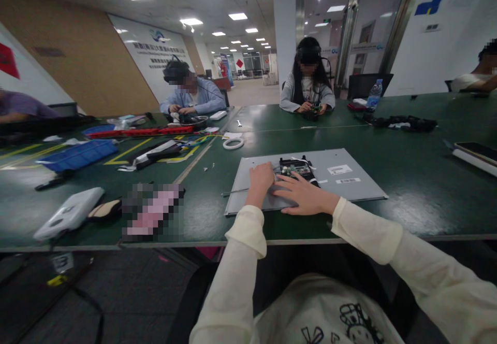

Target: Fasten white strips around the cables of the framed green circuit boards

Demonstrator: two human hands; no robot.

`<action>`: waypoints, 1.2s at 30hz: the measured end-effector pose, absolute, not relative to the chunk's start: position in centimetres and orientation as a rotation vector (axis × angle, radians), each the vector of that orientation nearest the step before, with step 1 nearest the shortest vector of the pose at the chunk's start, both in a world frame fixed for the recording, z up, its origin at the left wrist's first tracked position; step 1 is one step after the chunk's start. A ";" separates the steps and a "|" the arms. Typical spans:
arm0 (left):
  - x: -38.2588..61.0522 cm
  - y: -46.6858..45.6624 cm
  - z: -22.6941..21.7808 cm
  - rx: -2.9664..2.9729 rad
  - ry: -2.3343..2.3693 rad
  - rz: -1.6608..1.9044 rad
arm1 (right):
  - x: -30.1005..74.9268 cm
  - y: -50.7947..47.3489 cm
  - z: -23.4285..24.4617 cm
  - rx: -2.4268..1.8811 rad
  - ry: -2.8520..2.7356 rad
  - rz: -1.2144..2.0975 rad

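Note:
A grey metal panel (pixel 349 188) lies flat on the green table (pixel 407 147), with a small green circuit board (pixel 294 169) and a black part mounted near its middle. My left hand (pixel 259 181) rests on the panel just left of the board, fingers curled into a loose fist; what they hold, if anything, is hidden. My right hand (pixel 303 195) lies flat on the panel below the board, fingers stretched toward it. A thin rod-like tool (pixel 233 192) lies across the panel's left edge.
A roll of white tape (pixel 233 143) lies beyond the panel. A blue tray (pixel 77 155), a white device (pixel 70 212) and cables sit at the left. Three people work at the far side; a water bottle (pixel 374 94) and black cables (pixel 404 123) lie at the right.

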State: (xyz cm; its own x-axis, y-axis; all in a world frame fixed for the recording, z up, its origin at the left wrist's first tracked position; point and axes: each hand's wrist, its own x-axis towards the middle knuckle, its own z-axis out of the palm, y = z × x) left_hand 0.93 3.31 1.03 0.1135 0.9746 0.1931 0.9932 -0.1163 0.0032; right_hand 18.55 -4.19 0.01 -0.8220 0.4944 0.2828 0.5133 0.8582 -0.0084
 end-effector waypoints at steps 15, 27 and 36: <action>1.0 1.1 2.1 -1.984 -1.960 -0.705 | 20.6 -3.5 -1.2 -1.122 -2.578 -0.161; 0.6 1.3 0.9 -2.110 -1.943 -0.571 | 24.1 3.0 -3.4 -1.866 -2.123 -0.273; 0.6 1.3 0.6 -2.177 -1.967 -0.529 | 30.4 6.2 -4.9 -2.288 -1.675 -0.273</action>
